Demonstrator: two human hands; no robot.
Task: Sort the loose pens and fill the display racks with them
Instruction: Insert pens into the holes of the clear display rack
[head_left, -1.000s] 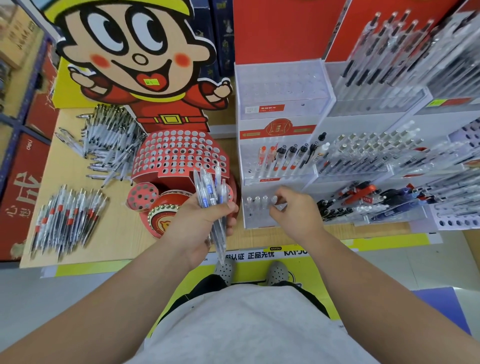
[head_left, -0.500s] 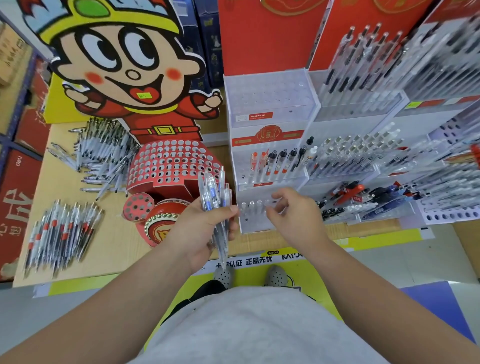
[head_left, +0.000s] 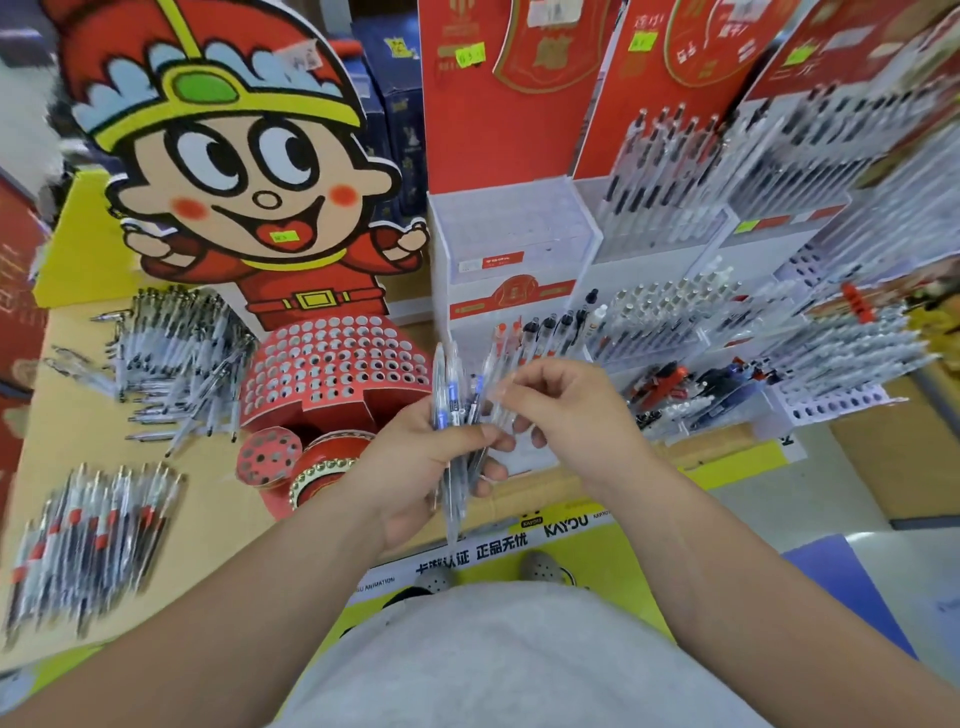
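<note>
My left hand (head_left: 415, 467) grips a bundle of clear pens with blue bands (head_left: 451, 400), held upright in front of the white tiered rack (head_left: 514, 260). My right hand (head_left: 576, 415) is at the top right of the bundle, its thumb and fingertips pinching one pen that leans out from the others. The rack's top tier holds no pens; its middle tier (head_left: 540, 332) carries a short row of red and black pens. My hands hide the lowest tier.
A red cardboard stand full of holes (head_left: 332, 374) sits left of the rack below a cartoon figure (head_left: 234, 171). Loose pens lie in two heaps on the tan table (head_left: 176, 358) (head_left: 88, 540). Filled racks (head_left: 675, 322) crowd the right side.
My right hand has come away from the rack's lowest tier and moved left and up to the bundle in my left hand. The view has tilted upward.
</note>
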